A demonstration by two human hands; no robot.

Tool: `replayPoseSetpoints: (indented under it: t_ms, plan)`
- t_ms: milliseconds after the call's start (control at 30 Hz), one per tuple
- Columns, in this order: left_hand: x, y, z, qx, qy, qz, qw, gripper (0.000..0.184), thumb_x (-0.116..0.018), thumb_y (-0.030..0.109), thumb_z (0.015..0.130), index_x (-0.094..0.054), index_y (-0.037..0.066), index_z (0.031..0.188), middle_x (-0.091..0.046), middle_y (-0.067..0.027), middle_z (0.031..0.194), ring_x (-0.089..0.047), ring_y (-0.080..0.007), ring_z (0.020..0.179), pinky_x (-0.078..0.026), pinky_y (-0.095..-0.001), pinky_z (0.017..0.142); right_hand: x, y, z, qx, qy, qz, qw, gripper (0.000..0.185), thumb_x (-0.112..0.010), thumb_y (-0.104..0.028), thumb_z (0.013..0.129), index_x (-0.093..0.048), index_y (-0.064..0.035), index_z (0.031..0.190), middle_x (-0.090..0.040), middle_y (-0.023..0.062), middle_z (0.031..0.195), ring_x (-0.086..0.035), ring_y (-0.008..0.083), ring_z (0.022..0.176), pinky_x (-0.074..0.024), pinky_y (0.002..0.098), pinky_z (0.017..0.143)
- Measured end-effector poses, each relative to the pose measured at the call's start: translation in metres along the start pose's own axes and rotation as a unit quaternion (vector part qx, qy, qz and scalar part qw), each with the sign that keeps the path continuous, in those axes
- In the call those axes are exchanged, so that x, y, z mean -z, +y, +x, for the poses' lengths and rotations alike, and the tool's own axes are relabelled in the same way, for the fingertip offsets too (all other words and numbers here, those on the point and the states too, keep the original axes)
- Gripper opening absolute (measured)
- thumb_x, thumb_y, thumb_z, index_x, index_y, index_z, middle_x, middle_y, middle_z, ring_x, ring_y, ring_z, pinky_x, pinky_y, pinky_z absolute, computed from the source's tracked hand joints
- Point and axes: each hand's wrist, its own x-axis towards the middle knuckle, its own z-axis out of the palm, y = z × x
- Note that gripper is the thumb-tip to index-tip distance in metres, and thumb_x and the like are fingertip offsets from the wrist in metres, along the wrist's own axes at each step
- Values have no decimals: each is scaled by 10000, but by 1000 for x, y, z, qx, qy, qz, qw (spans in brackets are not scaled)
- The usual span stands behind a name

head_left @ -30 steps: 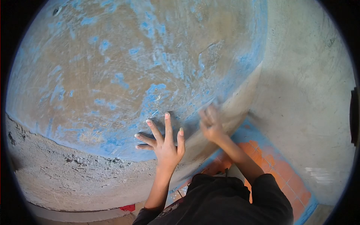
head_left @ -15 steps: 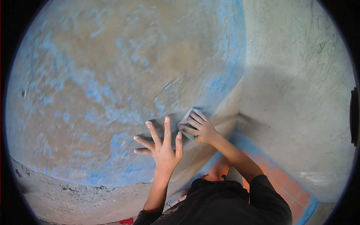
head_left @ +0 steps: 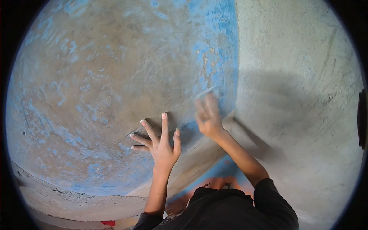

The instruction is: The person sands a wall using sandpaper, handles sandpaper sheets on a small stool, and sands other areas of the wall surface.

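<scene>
My left hand (head_left: 163,147) lies against a worn wall surface (head_left: 126,76) of brown-grey with patchy blue paint, its fingers spread and holding nothing. To the right, my right hand (head_left: 209,120) is smeared by motion near the blue strip at the wall's right edge. Beyond its fingertips shows the pale edge of a thin grey sheet, apparently sandpaper (head_left: 207,92), held against or close to the surface. Most of the sheet is hidden or blurred. Faint curved scratch marks run across the brown area above my hands.
A greenish-grey wall (head_left: 299,115) meets the painted surface at a corner on the right, with my arm's shadow on it. A rough ledge (head_left: 84,205) runs along the lower left. Blue and orange floor (head_left: 230,166) shows below, and a small red object (head_left: 108,222) lies at the bottom.
My right hand has moved up, away from my left hand, with the sheet in it. My left hand stays spread on the surface. The camera view has shifted somewhat.
</scene>
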Motion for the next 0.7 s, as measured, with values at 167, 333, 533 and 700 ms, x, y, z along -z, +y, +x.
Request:
replayPoseSetpoints:
  t_ms: [167, 333, 533, 700]
  plan:
    - [-11, 5, 1, 22, 41, 8, 999, 541, -557, 433, 929, -463, 315, 1448, 5, -213, 1611, 241, -537, 1390, 217, -728, 960, 19, 22, 73, -44, 145, 15, 988, 666, -625, -185, 798, -468, -228, 1444, -372, 203, 1506, -314, 466, 1387, -241, 538, 1139]
    - [-11, 4, 1, 31, 78, 49, 995, 491, -544, 360, 949, -493, 287, 1432, -72, -211, 1609, 145, -483, 1444, 194, -619, 1070, 27, -23, 83, 164, -157, 1, 974, 819, -720, -232, 698, -435, -309, 1462, -378, 171, 1513, -325, 402, 1400, -231, 595, 1120]
    - [11, -8, -2, 115, 94, -30, 988, 515, -548, 315, 948, -475, 211, 1448, -123, -222, 1599, 90, -482, 1454, 130, -626, 1092, 36, -18, 149, 74, 82, -46, 993, 809, -728, -225, 693, -453, -338, 1445, -385, 152, 1512, -308, 380, 1418, -213, 591, 1134]
    - [51, -33, 5, 123, 85, 37, 988, 545, -502, 324, 982, -395, 161, 1490, -67, -224, 1606, 93, -470, 1457, 96, -618, 1109, 55, -55, 167, 254, -167, -39, 952, 776, -742, -252, 742, -437, -318, 1453, -342, 131, 1544, -289, 371, 1428, -195, 586, 1150]
